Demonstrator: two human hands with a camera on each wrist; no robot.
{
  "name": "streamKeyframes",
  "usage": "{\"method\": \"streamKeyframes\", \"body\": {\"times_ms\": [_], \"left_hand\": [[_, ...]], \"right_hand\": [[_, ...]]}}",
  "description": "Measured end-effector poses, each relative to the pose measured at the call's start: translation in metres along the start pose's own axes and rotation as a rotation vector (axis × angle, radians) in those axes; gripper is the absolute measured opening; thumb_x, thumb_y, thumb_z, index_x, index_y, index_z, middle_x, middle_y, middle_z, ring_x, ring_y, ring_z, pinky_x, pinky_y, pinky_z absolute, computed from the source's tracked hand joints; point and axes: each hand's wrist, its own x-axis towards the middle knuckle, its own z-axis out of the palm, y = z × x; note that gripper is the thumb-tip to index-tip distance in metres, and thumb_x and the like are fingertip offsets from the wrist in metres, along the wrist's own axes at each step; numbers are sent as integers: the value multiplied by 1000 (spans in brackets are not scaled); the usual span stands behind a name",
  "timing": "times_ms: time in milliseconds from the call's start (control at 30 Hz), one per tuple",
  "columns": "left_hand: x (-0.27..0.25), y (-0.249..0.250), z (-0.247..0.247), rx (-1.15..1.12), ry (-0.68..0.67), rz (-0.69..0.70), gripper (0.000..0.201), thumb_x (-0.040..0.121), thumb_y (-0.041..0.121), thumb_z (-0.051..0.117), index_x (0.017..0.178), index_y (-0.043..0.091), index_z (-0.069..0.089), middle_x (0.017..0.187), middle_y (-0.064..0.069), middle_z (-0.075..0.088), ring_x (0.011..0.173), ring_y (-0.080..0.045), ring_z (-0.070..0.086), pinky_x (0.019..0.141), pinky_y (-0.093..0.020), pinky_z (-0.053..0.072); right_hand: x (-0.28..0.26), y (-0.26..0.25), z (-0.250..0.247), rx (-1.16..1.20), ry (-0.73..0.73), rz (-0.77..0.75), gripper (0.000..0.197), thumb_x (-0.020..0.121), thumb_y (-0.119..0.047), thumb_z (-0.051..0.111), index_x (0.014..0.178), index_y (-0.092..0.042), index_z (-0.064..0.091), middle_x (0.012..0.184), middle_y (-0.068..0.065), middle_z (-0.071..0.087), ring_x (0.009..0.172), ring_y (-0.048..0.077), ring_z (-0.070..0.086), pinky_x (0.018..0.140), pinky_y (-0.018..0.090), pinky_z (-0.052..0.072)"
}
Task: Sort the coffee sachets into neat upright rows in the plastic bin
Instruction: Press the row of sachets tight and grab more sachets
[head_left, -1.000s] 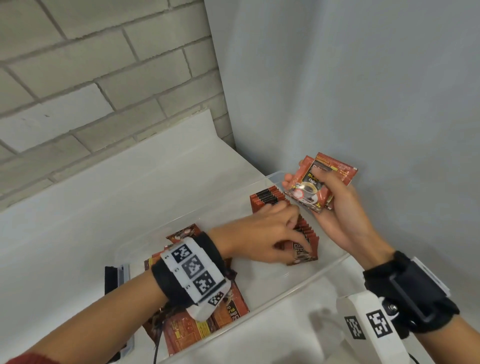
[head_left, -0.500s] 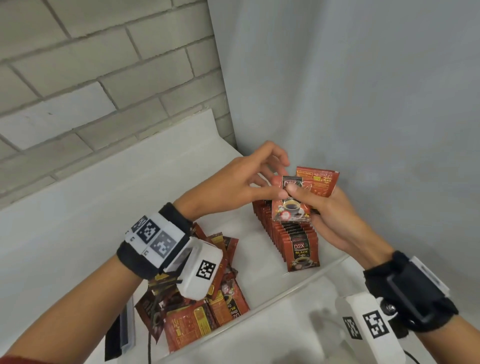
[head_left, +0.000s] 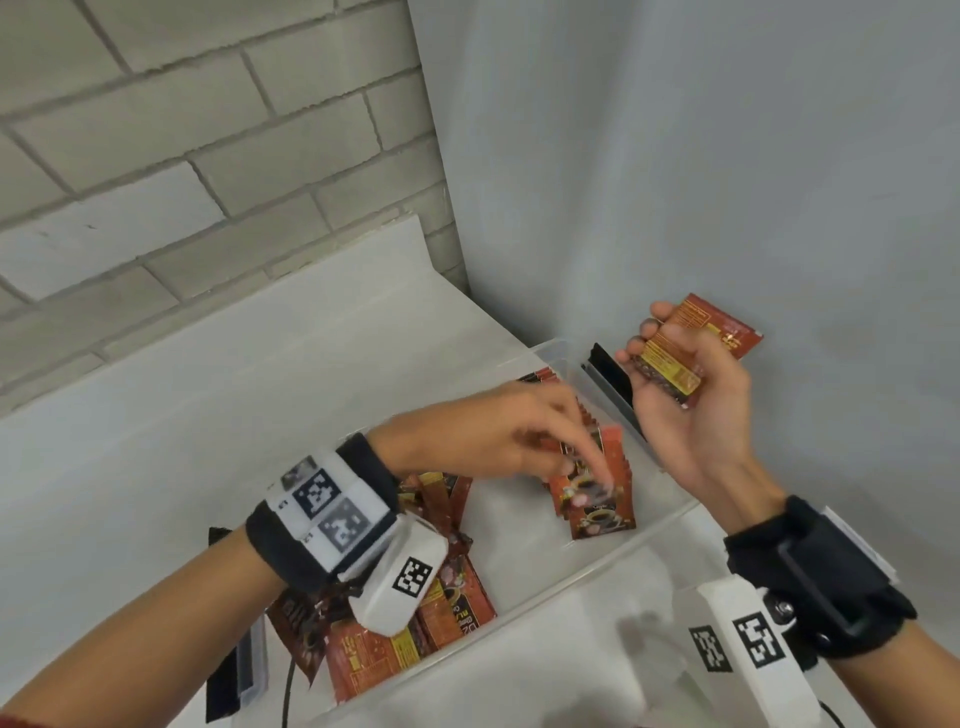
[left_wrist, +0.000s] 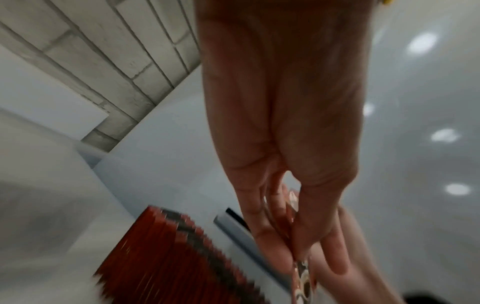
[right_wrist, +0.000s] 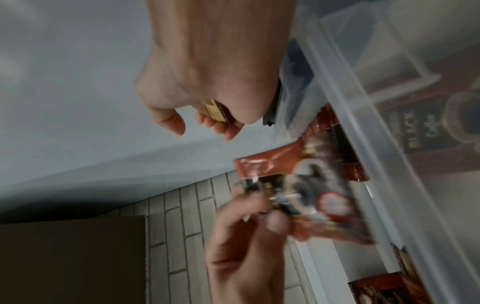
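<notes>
A clear plastic bin holds a row of upright red coffee sachets at its right end. My left hand pinches one sachet by its top, right over the front of that row. In the left wrist view the same sachet hangs below the fingers, beside the row. My right hand hovers above the bin's right end and grips a small stack of sachets, printed backs up. The right wrist view shows that stack under the palm and the left hand's sachet.
A loose pile of sachets lies at the bin's left end, partly under my left wrist. Black latches sit on the bin's right end and left end. A grey wall stands close behind; a brick wall runs to the left.
My left hand took one sachet from the stack in my right hand and came down with it to the front of the row. My right hand drew away to the right.
</notes>
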Motion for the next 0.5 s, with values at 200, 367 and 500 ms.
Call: {"method": "streamKeyframes", "body": {"times_ms": [200,367,500], "left_hand": [[17,-17,47,274,-180,101,35,89,7,63,124,10,64,88,-1,40,78,-7,32,69,-15,33],[24,-24,49,604,29,233,27,85,15,68,112,15,71,80,-2,46,82,-9,20,65,-28,24],[29,-25,50,668,85,274,33,81,11,72,113,15,70,79,-6,48,83,-17,27,65,-29,21]], "right_hand": [[0,1,0,-24,-8,-4,14,80,-10,56,93,-10,60,78,0,56,72,11,55,73,23,48],[0,2,0,-10,-3,-2,13,86,-7,50,91,-11,62,77,0,58,72,11,54,73,24,47],[0,1,0,-21,-4,11,13,83,-11,54,94,-10,59,78,0,57,73,12,54,74,25,47]]}}
